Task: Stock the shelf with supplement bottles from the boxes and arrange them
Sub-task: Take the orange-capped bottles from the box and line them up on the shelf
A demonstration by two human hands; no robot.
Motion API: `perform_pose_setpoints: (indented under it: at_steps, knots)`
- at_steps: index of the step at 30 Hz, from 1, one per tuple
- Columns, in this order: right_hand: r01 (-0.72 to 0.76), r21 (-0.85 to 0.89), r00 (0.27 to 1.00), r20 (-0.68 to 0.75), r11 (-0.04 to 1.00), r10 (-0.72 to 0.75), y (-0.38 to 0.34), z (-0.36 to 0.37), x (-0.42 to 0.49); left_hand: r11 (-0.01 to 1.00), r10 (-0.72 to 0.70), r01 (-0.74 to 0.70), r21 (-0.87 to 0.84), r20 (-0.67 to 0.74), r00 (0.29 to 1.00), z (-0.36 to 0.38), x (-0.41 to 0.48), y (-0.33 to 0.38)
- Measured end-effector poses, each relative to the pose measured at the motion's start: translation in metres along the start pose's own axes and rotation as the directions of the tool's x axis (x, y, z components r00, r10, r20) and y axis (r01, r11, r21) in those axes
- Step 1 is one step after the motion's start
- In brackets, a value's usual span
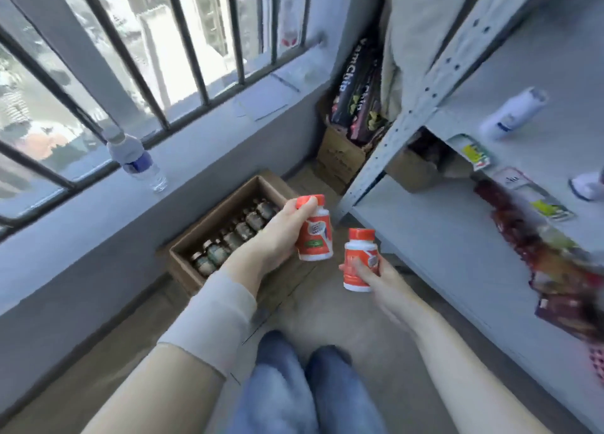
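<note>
Two orange-and-white supplement bottles are up in the middle of the frame, one in each of the hands. The left hand (277, 237) wraps round the upper bottle (315, 237), thumb over its orange cap. The right hand (379, 281) grips the lower bottle (359, 257) near its base, fingers curled across the label. Both bottles are roughly upright, near each other but apart, above the floor (327, 316) and just left of the shelf's corner post.

One open cardboard box (222, 209) sits on the floor under the window ledge (212, 152), with a row of about six dark-capped bottles (243, 229) inside. The left forearm hides its near end. One second box (340, 155), at centre top, holds dark snack packets. One clear water bottle (139, 163) stands on the grey ledge in front of the barred window.

One grey metal shelf (441, 237) fills the right side. One white bottle (513, 113) on its upper board is blurred, another white object at the right edge is cut off, and the red packets (555, 270) are too smeared to count.
</note>
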State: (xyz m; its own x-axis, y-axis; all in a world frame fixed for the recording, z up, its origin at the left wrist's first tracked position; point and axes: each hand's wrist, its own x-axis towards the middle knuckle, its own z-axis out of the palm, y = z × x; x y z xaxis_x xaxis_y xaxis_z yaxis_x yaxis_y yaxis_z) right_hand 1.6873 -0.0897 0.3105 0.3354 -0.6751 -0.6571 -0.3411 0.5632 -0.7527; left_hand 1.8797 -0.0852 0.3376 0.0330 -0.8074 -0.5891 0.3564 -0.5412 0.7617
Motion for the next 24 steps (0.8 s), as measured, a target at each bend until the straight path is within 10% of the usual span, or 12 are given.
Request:
perform_pose_setpoints:
  at_steps: [8,24]
  knots:
    - [0.154,0.369,0.963,-0.266,0.917,-0.055,0.046,-0.131,-0.148,0.93,0.019,-0.135,0.341,0.322,0.947,0.193,-0.046,-0.001]
    - [0.397,0.405,0.813,-0.572,0.824,-0.11,0.212,-0.395,-0.418,0.748,-0.047,-0.424,0.51,0.678,0.734,0.605,-0.157,-0.134]
